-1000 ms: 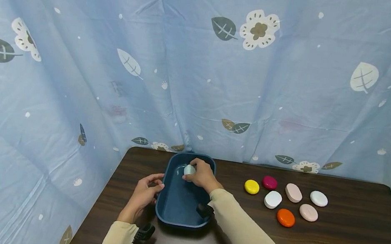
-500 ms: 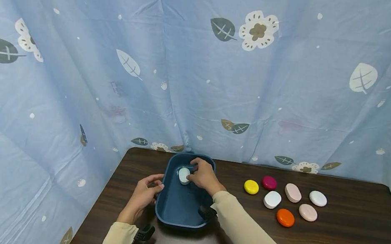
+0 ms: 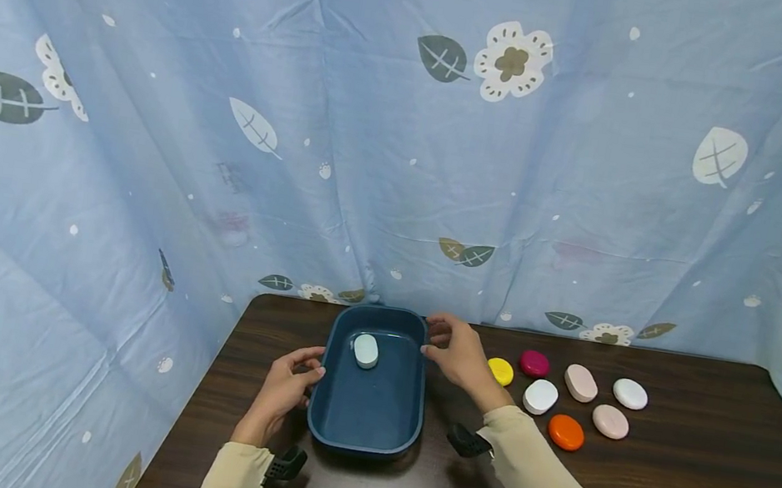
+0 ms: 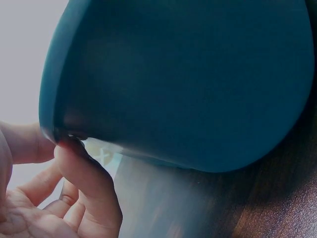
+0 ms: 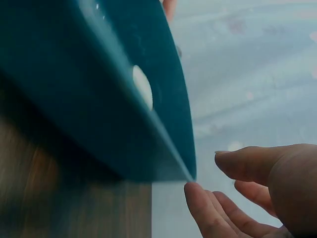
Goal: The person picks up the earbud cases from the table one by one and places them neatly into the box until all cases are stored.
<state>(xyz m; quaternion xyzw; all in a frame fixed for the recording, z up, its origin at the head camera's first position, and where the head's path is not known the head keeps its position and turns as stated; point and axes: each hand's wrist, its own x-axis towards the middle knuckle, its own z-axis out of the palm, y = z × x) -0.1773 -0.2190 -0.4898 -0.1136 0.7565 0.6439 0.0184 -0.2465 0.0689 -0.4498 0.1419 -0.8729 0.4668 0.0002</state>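
Note:
A deep blue rectangular tub [image 3: 366, 409] with rounded corners stands on the dark wooden table. Inside it, toward the far left, lies a white rounded bar of soap [image 3: 366, 351]. My left hand [image 3: 282, 386] pinches the tub's left rim between thumb and finger, seen close in the left wrist view [image 4: 74, 188]. Just beside the far right corner is my right hand [image 3: 457, 357], its fingers loosely bent and holding nothing. In the right wrist view, its fingertips [image 5: 194, 196] come very near the tub's rim; whether they touch it, I cannot tell.
Right of the tub lie several loose soaps: yellow [image 3: 500, 372], magenta [image 3: 535, 363], white [image 3: 540, 397], orange [image 3: 566, 432] and pale pink [image 3: 610, 422] among them. A blue patterned curtain [image 3: 375, 149] hangs behind the table [image 3: 689, 483].
My right hand has let go of the white soap, leaving it in the tub, and has moved right, out over the rim. My left hand stays at the left rim.

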